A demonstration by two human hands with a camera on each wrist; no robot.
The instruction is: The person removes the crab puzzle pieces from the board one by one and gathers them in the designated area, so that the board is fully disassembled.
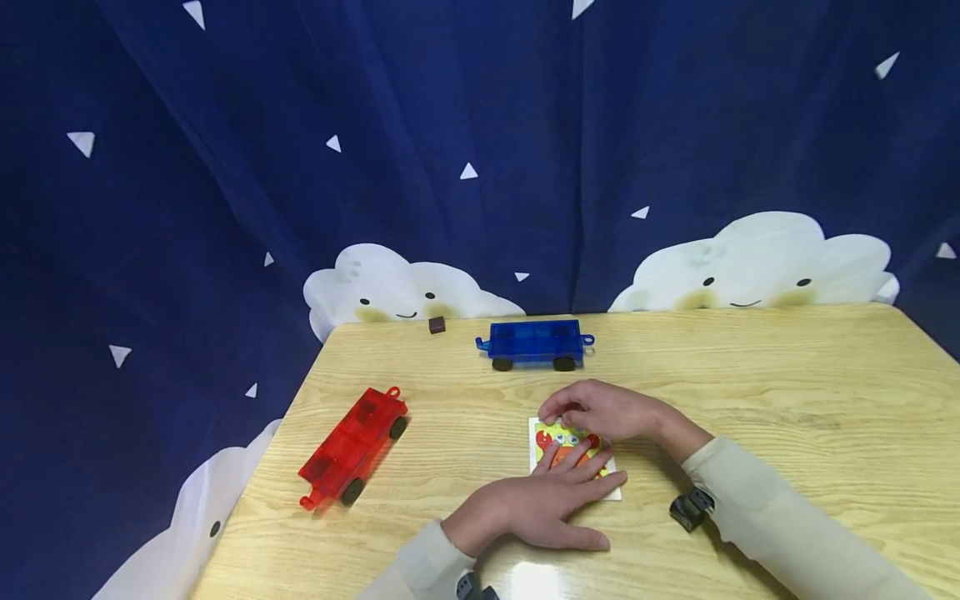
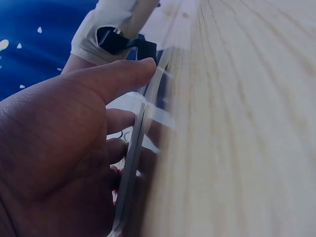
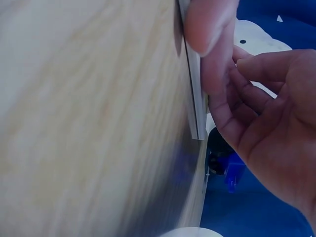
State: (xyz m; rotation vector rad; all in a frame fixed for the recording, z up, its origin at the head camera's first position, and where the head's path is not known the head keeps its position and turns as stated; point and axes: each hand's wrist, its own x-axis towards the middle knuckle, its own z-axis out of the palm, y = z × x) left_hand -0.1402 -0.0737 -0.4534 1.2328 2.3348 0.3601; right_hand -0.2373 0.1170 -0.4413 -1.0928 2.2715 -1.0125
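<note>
A small square picture board point(image 1: 535, 442) with a white border and a red crab on yellow lies on the table. My left hand point(image 1: 536, 507) rests flat over its lower part, fingers spread and thumb out to the side. In the left wrist view, the fingers of that hand meet the face of the board point(image 2: 129, 177). At the board's far edge, my right hand point(image 1: 603, 408) touches it with loosely bent fingers. The right wrist view shows the thumb close to those fingers, and no object appears between them. Both hands cover much of the crab picture.
A red toy wagon point(image 1: 356, 446) stands at the left of the wooden table point(image 1: 787, 417). Behind the board stands a blue toy wagon point(image 1: 534, 342). A small dark brown block point(image 1: 437, 325) sits near the back edge, before a blue curtain point(image 1: 420, 108).
</note>
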